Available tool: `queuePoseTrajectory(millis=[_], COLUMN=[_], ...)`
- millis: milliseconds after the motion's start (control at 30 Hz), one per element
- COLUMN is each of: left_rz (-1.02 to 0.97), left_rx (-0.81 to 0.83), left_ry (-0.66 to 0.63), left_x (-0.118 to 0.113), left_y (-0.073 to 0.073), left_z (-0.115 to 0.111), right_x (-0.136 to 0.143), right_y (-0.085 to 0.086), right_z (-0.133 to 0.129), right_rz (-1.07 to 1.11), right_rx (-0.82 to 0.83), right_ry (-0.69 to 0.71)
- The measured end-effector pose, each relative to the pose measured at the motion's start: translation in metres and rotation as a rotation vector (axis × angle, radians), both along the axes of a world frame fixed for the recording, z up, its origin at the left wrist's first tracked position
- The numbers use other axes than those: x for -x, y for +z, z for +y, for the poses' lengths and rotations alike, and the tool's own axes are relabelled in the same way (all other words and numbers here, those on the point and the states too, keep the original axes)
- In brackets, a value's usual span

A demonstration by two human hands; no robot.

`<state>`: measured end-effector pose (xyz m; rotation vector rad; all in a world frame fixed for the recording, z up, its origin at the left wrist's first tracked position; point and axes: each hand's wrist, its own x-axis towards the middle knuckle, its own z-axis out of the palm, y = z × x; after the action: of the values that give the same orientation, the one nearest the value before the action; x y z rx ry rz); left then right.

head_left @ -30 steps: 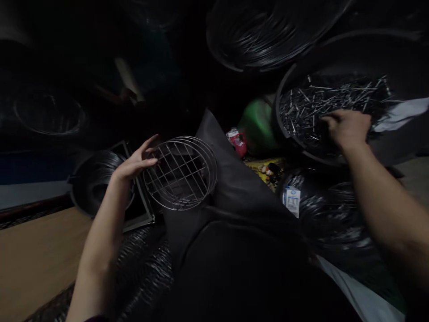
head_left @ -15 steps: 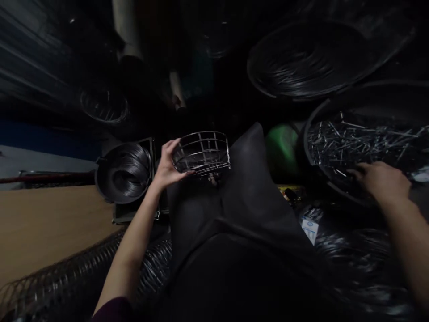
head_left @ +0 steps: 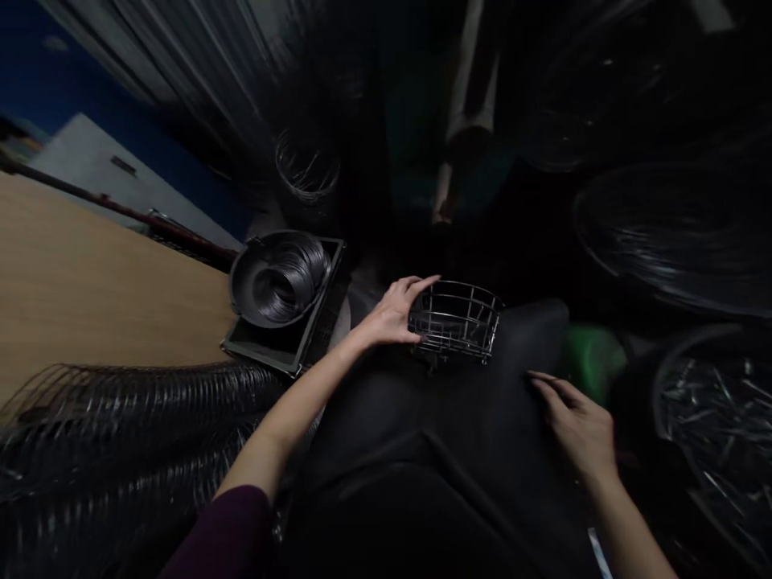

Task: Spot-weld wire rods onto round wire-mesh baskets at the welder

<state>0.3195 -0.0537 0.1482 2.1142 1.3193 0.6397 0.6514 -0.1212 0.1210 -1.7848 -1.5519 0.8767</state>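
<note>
A round wire basket [head_left: 461, 318] of thin metal bars sits at the middle of the view, above the dark-covered lap. My left hand [head_left: 398, 312] grips its left side, thumb low and fingers over the upper rim. To the right of the basket, apart from it, is my right hand [head_left: 576, 418]. Its thumb and forefinger are pinched together over the dark cloth [head_left: 500, 402]; whatever they hold, if anything, is too small and dark to make out.
A tub of coiled wire [head_left: 281, 281] rests on a grey crate [head_left: 265, 346] at the left. Stacked wire grids [head_left: 138, 410] lie lower left. On the right are a bin of short metal pieces [head_left: 717, 418] and a green object [head_left: 594, 358].
My right hand has come away from the bin of metal pieces, moving left toward the basket. My left hand still holds the basket. The whole view has swung to the left.
</note>
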Motion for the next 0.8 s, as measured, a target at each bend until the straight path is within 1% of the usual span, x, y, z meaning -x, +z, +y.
queuePoseTrajectory(millis=[33, 67, 100, 167, 200, 233, 267, 300, 333, 400, 433, 500, 533, 600, 667, 800], left_rz=[0.001, 0.006, 0.012, 0.023, 0.027, 0.029, 0.033, 0.037, 0.043, 0.048, 0.046, 0.037, 0.031, 0.015, -0.012, -0.060], left_rx=[0.007, 0.009, 0.004, -0.027, -0.044, -0.062, -0.077, -0.091, -0.102, -0.130, -0.149, -0.187, -0.199, -0.203, -0.195, -0.222], left_ry=[0.005, 0.008, 0.011, 0.016, 0.015, 0.010, 0.004, 0.001, 0.002, 0.026, 0.046, 0.087, 0.103, 0.123, 0.130, 0.148], left_x=[0.002, 0.003, 0.005, 0.007, 0.007, 0.007, 0.007, 0.008, 0.008, 0.010, 0.012, 0.017, 0.019, 0.023, 0.025, 0.024], left_y=[0.000, 0.001, 0.003, 0.005, 0.007, 0.009, 0.011, 0.014, 0.017, 0.023, 0.026, 0.030, 0.031, 0.033, 0.034, 0.037], left_z=[0.000, -0.001, -0.001, 0.001, 0.002, 0.005, 0.007, 0.010, 0.012, 0.015, 0.016, 0.021, 0.023, 0.030, 0.036, 0.049], right_x=[0.009, 0.017, 0.026, 0.046, 0.058, 0.070, 0.082, 0.093, 0.102, 0.115, 0.119, 0.123, 0.123, 0.122, 0.120, 0.118], right_y=[0.006, 0.017, 0.031, 0.058, 0.069, 0.077, 0.081, 0.083, 0.083, 0.080, 0.078, 0.074, 0.073, 0.070, 0.070, 0.074], right_z=[0.007, 0.013, 0.021, 0.040, 0.052, 0.064, 0.075, 0.084, 0.091, 0.097, 0.097, 0.096, 0.096, 0.101, 0.110, 0.131], right_rz=[0.024, 0.063, 0.103, 0.188, 0.203, 0.197, 0.177, 0.124, 0.045, -0.162, -0.268, -0.437, -0.496, -0.566, -0.571, -0.534], right_rx=[0.014, 0.046, 0.090, 0.210, 0.252, 0.284, 0.288, 0.249, 0.174, -0.057, -0.183, -0.399, -0.482, -0.613, -0.706, -0.815], right_ry=[0.000, 0.029, 0.091, 0.333, 0.429, 0.493, 0.518, 0.530, 0.540, 0.589, 0.637, 0.726, 0.756, 0.780, 0.784, 0.798])
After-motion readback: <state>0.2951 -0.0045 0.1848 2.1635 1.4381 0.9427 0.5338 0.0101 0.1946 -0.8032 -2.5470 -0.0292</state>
